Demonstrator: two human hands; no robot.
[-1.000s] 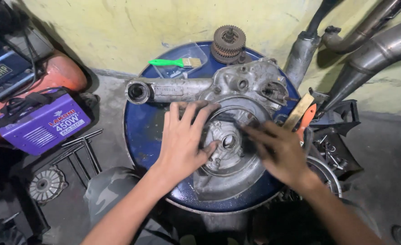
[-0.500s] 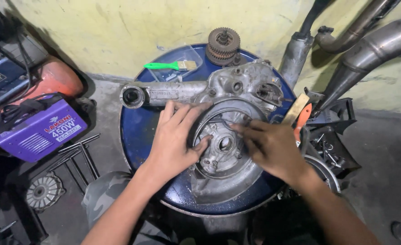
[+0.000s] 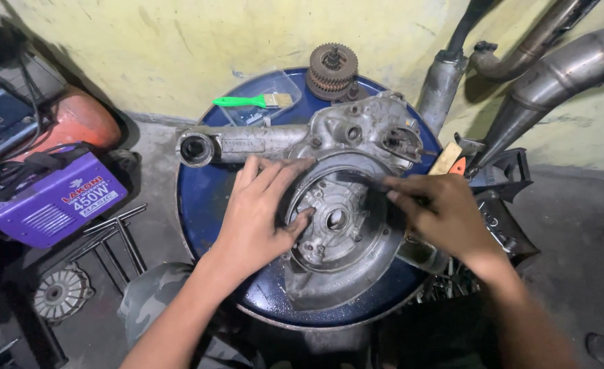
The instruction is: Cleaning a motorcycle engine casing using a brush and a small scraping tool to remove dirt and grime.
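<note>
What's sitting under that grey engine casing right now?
The engine casing lies on the round blue drum top. The left hand presses its rim, the right hand its right side. The drum surface directly beneath is covered.

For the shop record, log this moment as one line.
left hand: flat on engine casing rim | right hand: fingertips on casing's upper right edge | casing: on blue drum
</note>
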